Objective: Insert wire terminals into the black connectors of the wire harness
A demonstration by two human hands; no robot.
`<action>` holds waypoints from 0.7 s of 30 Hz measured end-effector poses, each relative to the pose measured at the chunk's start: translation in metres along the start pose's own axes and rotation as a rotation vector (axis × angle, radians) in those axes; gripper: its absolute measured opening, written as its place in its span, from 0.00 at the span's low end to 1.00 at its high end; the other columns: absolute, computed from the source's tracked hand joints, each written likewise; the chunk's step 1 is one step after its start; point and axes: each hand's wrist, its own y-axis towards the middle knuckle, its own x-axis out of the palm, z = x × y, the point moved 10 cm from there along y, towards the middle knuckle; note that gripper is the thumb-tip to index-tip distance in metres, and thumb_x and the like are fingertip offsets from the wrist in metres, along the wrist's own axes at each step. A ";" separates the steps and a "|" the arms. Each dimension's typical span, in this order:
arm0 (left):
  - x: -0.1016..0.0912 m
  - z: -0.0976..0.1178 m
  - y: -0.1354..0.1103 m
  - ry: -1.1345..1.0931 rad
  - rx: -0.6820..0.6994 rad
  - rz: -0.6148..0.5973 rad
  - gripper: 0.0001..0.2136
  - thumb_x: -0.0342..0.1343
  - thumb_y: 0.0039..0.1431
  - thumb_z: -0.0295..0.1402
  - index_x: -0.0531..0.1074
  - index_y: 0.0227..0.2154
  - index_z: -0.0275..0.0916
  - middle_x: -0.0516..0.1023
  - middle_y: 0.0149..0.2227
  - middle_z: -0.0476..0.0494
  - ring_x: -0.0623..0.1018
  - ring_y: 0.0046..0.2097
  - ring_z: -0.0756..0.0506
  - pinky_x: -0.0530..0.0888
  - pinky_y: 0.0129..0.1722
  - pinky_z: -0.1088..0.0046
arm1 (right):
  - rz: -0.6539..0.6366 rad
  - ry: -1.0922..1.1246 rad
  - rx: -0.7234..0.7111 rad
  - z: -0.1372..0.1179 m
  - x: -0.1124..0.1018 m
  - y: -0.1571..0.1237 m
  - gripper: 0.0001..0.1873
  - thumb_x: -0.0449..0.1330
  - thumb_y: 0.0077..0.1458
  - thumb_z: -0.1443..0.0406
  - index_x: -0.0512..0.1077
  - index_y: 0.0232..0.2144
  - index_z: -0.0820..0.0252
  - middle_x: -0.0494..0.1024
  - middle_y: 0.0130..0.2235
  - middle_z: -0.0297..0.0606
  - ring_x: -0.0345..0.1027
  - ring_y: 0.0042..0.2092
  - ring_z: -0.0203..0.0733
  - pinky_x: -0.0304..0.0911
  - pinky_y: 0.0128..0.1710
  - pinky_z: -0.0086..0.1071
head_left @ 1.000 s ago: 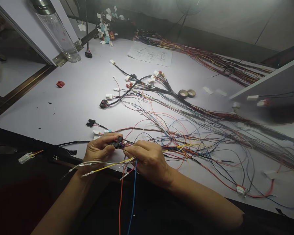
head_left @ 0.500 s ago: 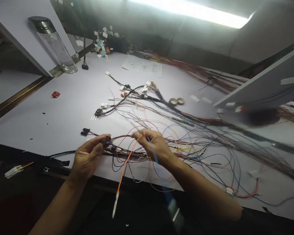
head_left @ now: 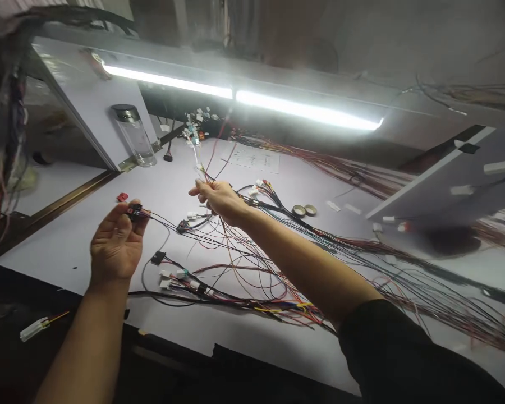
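Observation:
My left hand (head_left: 116,244) is raised over the left side of the table, its fingers closed on a small black connector (head_left: 134,211). Thin dark wires run from that connector to the right. Higher up, my right hand (head_left: 223,201) pinches several loose wires (head_left: 216,150); reddish ends stick up past the fingers. A white strand shows beside them. Below the hands lies a wire harness (head_left: 231,303) with white and black plugs at its left end. A second black connector (head_left: 183,225) rests between the hands, and another black plug (head_left: 159,257) lies nearer the front.
A glass bottle (head_left: 135,137) stands at the back left near a red connector (head_left: 122,197). Two tape rolls (head_left: 298,211) lie right of centre. A paper drawing (head_left: 252,158) and long wire bundles (head_left: 320,163) lie at the back, beneath a bright tube light (head_left: 307,109).
The view has tilted up. My right hand has moved up and away with wires in it, and the orange and blue wires no longer hang below. My left hand, still on the connector, has moved left.

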 end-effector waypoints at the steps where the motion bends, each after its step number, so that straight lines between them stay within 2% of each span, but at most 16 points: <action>1: 0.000 -0.003 0.002 0.006 0.005 0.002 0.12 0.67 0.50 0.29 0.79 0.39 0.40 0.78 0.49 0.44 0.75 0.54 0.45 0.73 0.55 0.66 | -0.011 -0.093 -0.024 -0.001 0.007 0.006 0.21 0.55 0.63 0.54 0.72 0.28 0.65 0.65 0.23 0.30 0.50 0.22 0.28 0.48 0.24 0.26; 3: 0.000 -0.008 0.006 0.014 0.009 0.005 0.11 0.67 0.50 0.30 0.79 0.39 0.42 0.78 0.50 0.45 0.75 0.54 0.45 0.73 0.55 0.66 | -0.066 -0.247 -0.048 0.003 0.024 0.011 0.24 0.60 0.55 0.48 0.74 0.25 0.65 0.69 0.25 0.33 0.57 0.26 0.31 0.52 0.28 0.27; 5: 0.001 -0.015 0.008 0.014 -0.015 -0.002 0.12 0.68 0.49 0.31 0.79 0.39 0.43 0.79 0.48 0.46 0.75 0.54 0.45 0.72 0.56 0.66 | -0.137 -0.335 -0.041 0.011 0.042 0.009 0.25 0.63 0.48 0.45 0.75 0.26 0.63 0.70 0.24 0.32 0.59 0.27 0.33 0.52 0.29 0.27; 7: -0.001 -0.021 0.010 0.011 -0.041 0.002 0.13 0.69 0.48 0.32 0.79 0.39 0.44 0.80 0.46 0.47 0.77 0.52 0.45 0.73 0.55 0.66 | -0.194 -0.394 -0.023 0.023 0.055 0.004 0.22 0.65 0.46 0.48 0.76 0.26 0.62 0.71 0.24 0.31 0.60 0.27 0.33 0.52 0.28 0.28; 10: -0.006 -0.028 0.011 0.013 -0.063 0.016 0.15 0.70 0.47 0.33 0.79 0.39 0.44 0.81 0.45 0.47 0.77 0.51 0.45 0.73 0.54 0.67 | -0.267 -0.476 0.007 0.043 0.058 -0.008 0.13 0.63 0.50 0.57 0.77 0.25 0.62 0.72 0.23 0.31 0.58 0.25 0.32 0.50 0.27 0.28; 12: -0.008 -0.033 0.010 0.013 -0.087 0.005 0.15 0.70 0.47 0.32 0.79 0.40 0.45 0.81 0.45 0.47 0.77 0.51 0.45 0.73 0.54 0.67 | -0.318 -0.496 0.021 0.057 0.048 -0.020 0.12 0.61 0.52 0.60 0.77 0.25 0.63 0.73 0.23 0.31 0.56 0.25 0.31 0.50 0.26 0.28; 17: 0.001 -0.042 0.009 -0.022 -0.122 -0.039 0.16 0.69 0.47 0.27 0.78 0.41 0.40 0.81 0.42 0.46 0.77 0.50 0.46 0.75 0.52 0.67 | -0.402 -0.465 0.121 0.086 0.000 -0.058 0.11 0.63 0.52 0.60 0.76 0.26 0.64 0.74 0.25 0.32 0.59 0.28 0.31 0.51 0.29 0.28; 19: 0.006 -0.043 0.010 -0.041 -0.128 -0.038 0.17 0.69 0.47 0.26 0.77 0.42 0.37 0.81 0.40 0.45 0.77 0.48 0.47 0.76 0.50 0.67 | -0.394 -0.372 0.108 0.083 -0.017 -0.068 0.10 0.63 0.53 0.61 0.77 0.27 0.63 0.75 0.28 0.33 0.61 0.30 0.31 0.52 0.30 0.27; 21: 0.009 -0.041 0.012 -0.045 -0.139 -0.022 0.15 0.66 0.50 0.24 0.76 0.42 0.35 0.81 0.40 0.44 0.77 0.47 0.47 0.76 0.48 0.67 | -0.277 -0.259 0.054 0.067 -0.043 -0.070 0.09 0.62 0.56 0.61 0.78 0.29 0.62 0.76 0.31 0.34 0.58 0.27 0.30 0.51 0.27 0.27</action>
